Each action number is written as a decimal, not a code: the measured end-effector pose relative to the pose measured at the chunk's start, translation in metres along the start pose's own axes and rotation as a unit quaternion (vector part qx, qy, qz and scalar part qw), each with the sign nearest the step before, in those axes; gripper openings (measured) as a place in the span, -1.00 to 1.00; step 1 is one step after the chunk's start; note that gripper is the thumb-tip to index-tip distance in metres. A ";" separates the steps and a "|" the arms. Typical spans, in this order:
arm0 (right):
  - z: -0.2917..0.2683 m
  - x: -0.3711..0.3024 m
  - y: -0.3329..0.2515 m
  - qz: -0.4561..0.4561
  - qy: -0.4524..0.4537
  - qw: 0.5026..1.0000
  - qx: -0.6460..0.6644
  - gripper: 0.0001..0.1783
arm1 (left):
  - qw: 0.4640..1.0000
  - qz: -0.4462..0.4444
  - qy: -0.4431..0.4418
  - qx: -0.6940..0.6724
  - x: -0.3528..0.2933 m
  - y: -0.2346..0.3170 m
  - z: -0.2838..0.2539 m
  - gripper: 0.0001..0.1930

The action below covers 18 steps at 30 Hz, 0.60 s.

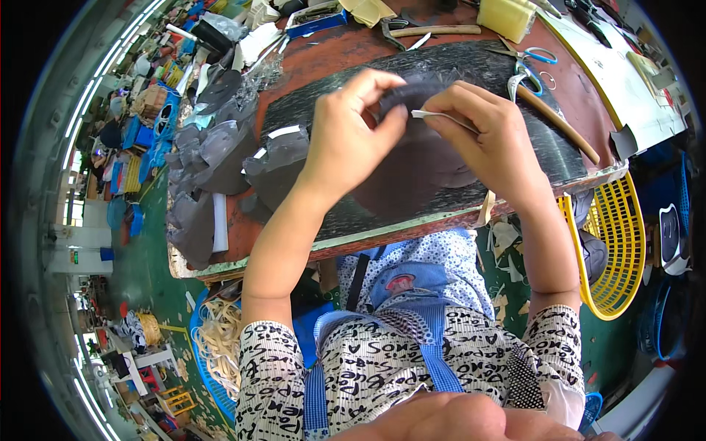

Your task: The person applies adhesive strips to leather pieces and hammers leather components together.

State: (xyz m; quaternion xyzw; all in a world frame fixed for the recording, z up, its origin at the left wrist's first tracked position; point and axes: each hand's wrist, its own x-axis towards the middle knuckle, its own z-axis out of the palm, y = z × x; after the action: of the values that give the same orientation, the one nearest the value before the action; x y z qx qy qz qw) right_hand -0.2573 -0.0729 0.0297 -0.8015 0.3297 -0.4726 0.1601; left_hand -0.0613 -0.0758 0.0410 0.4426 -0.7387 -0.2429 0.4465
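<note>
Above the black marbled slab (529, 154), my left hand (349, 136) pinches the curved edge of a dark, flexible sheet piece (415, 92) between thumb and fingers. From the other side my right hand (485, 132) is closed on a thin white strip (435, 115), its fingers right by the dark piece. Whether those fingers also grip the dark piece is hidden. Below both hands lie dark flat pieces (401, 184) on the slab. To the left, more dark cut pieces (213, 158) sit in loose heaps, some with white edges.
A hammer (555, 121) and blue-handled scissors (540, 56) lie at the right of the table (294, 59). Beyond are another hammer (434, 31), a blue box (316, 20) and a yellow block (506, 18). A yellow basket (621, 242) stands at right, a blue basin of strips (220, 338) at lower left.
</note>
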 end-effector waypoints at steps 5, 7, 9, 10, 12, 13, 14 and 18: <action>0.008 0.006 -0.006 -0.020 0.003 1.000 -0.003 -0.87 | 0.999 -0.005 -0.009 -0.036 -0.019 0.000 -0.004 -0.80; 0.010 0.006 -0.008 -0.024 -0.004 1.000 0.000 -0.87 | 0.998 0.004 0.002 -0.062 -0.022 0.000 -0.006 -0.80; 0.015 0.005 -0.007 -0.013 0.008 1.000 0.015 -0.85 | 0.999 0.026 -0.006 -0.024 -0.026 0.003 -0.007 -0.84; 0.016 0.004 -0.007 -0.014 0.006 1.000 0.014 -0.85 | 0.999 0.027 -0.004 -0.025 -0.028 0.003 -0.007 -0.84; 0.018 0.001 -0.010 0.018 0.002 1.000 0.002 -0.79 | 0.999 0.035 0.025 0.025 -0.031 0.003 -0.005 -0.89; 0.017 -0.001 -0.008 0.018 0.002 1.000 0.002 -0.79 | 0.999 0.035 0.025 0.024 -0.034 0.001 -0.007 -0.89; 0.013 -0.004 -0.004 0.033 0.032 0.998 -0.031 -0.74 | 0.997 0.048 0.056 0.023 -0.038 -0.002 -0.011 -0.90; 0.004 -0.014 0.006 0.099 0.062 0.990 -0.082 -0.52 | 0.996 0.045 0.072 0.020 -0.053 -0.004 -0.026 -0.90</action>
State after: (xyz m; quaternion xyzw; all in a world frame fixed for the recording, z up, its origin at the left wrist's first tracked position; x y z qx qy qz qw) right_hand -0.2611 -0.0679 0.0154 -0.7444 0.4545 -0.4746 0.1186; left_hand -0.0260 -0.0310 0.0272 0.4343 -0.7284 -0.1755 0.5001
